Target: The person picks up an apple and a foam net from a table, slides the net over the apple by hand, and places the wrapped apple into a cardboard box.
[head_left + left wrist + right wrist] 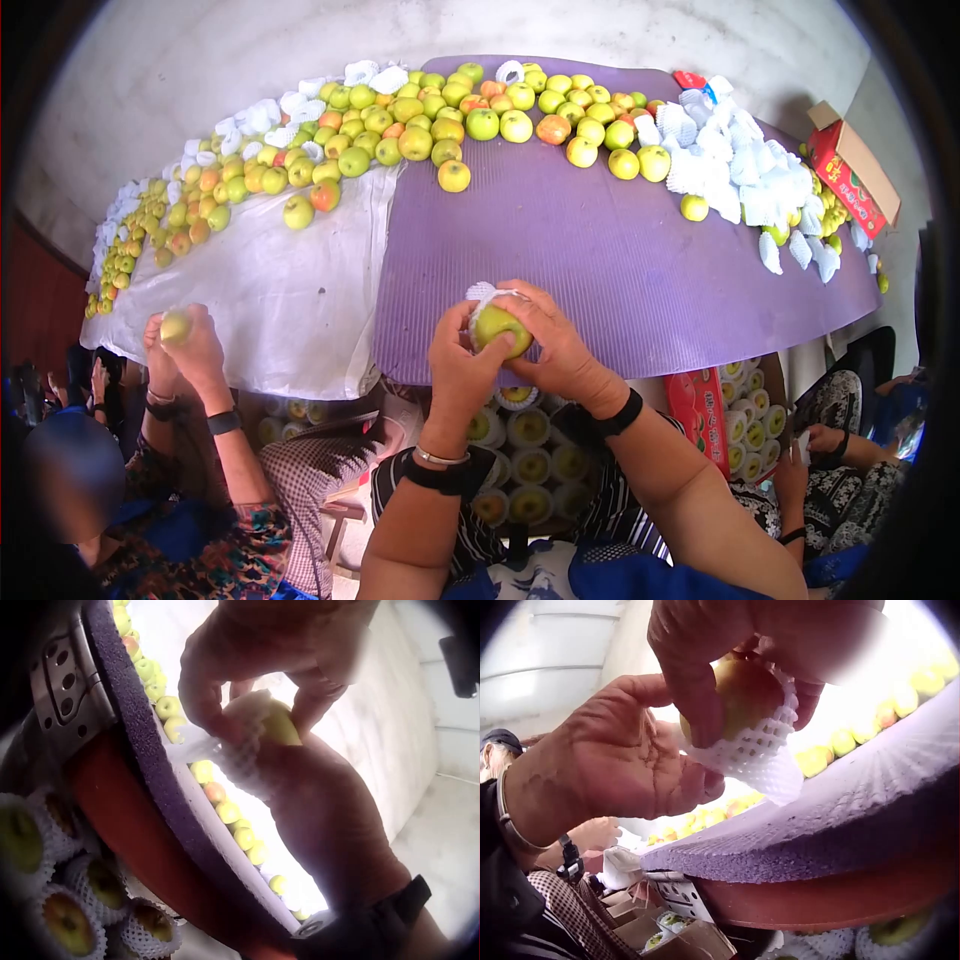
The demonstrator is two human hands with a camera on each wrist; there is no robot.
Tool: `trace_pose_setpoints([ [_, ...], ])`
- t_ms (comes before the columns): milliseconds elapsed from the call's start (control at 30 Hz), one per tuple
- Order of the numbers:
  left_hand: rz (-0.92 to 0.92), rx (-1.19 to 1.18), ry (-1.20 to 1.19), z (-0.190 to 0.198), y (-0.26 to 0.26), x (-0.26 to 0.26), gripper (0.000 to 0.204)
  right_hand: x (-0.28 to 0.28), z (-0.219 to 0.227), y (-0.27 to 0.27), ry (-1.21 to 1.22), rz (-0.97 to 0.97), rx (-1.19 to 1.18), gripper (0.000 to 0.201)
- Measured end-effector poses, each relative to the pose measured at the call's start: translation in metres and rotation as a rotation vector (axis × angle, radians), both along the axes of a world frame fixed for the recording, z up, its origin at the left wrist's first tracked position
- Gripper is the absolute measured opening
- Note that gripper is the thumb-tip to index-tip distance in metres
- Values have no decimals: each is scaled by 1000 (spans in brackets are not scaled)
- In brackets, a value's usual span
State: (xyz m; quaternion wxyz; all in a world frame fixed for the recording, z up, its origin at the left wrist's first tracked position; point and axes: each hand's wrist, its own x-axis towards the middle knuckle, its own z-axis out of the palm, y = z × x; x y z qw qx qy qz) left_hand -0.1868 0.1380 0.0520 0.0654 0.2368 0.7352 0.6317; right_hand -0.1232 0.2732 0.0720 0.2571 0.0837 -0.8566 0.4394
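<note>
In the head view a green apple [503,328] is held between both hands above the near edge of the purple mat. White foam netting [484,293] lies against its far left side. The left hand [462,362] grips the apple with its thumb across the front. Curled over the other side are the fingers of the right hand [556,345]. From the right wrist view, the foam net [759,759] covers the lower part of the apple [744,697], which shows a reddish patch. The left wrist view has the net [247,735] partly round the apple [280,724].
Many loose apples [415,143] line the far side of the purple mat [480,240]. White foam nets [745,165] are heaped at the right by a red box [848,170]. Below the table edge sit netted apples [530,466]. People sit at both sides; one holds an apple [175,327].
</note>
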Motion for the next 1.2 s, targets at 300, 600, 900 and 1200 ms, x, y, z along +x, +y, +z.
trace_pose_setpoints([
  [300, -25, 493, -527, 15, -4, 1, 42, -2, -15, 4, -147, 36, -883, 32],
  [600, -72, 412, -478, 9, 4, 11, 41, -6, -23, 3, -106, -249, -768, 11],
  [900, 27, 602, -567, 16, 11, 16, 40, -1, -8, -4, 124, -241, -347, 23],
  [1200, -85, 617, -547, 13, 8, 12, 44, 3, 1, -2, 105, -147, -321, 32],
])
